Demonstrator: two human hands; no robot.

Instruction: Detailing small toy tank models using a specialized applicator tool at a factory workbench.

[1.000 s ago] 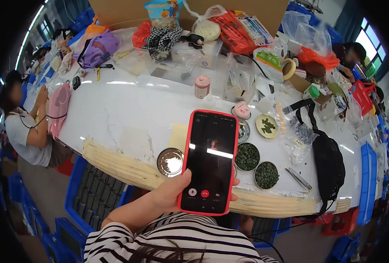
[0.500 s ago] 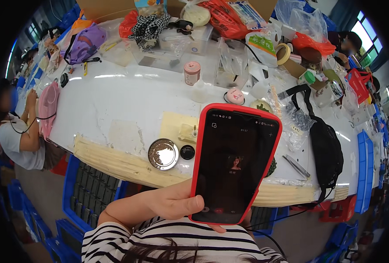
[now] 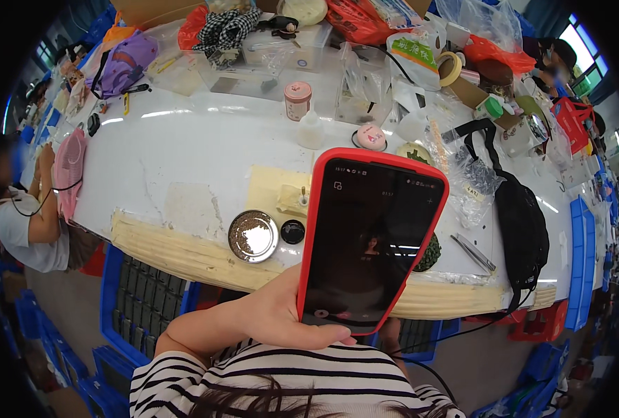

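Note:
My left hand (image 3: 278, 313) is closed round the lower left of a smartphone (image 3: 372, 244) in a red case. Its thumb lies along the phone's bottom edge, and the mostly dark screen tilts up toward me with a small picture in the middle. Beyond my wrist, on the table edge, sit a round metal tin (image 3: 253, 236) of brown grains and a small black round lid (image 3: 292, 231). Behind the phone, a dark green beaded heap (image 3: 429, 253) is partly hidden. A strip of skin, perhaps my right arm (image 3: 391, 336), shows beside the phone's lower right; its fingers are hidden.
Metal tweezers (image 3: 473, 252) and a black bag (image 3: 522, 233) lie to the right. A pink canister (image 3: 297, 101), a squeeze bottle (image 3: 311, 131) and a pink round case (image 3: 370, 137) stand farther back. Bags and boxes crowd the far side. A person (image 3: 34, 216) sits at left; blue crates (image 3: 142, 306) stand below.
My left thumb has slid from the phone's lower left side down to its bottom edge. The phone has risen slightly, and the table view has shifted a little left and up.

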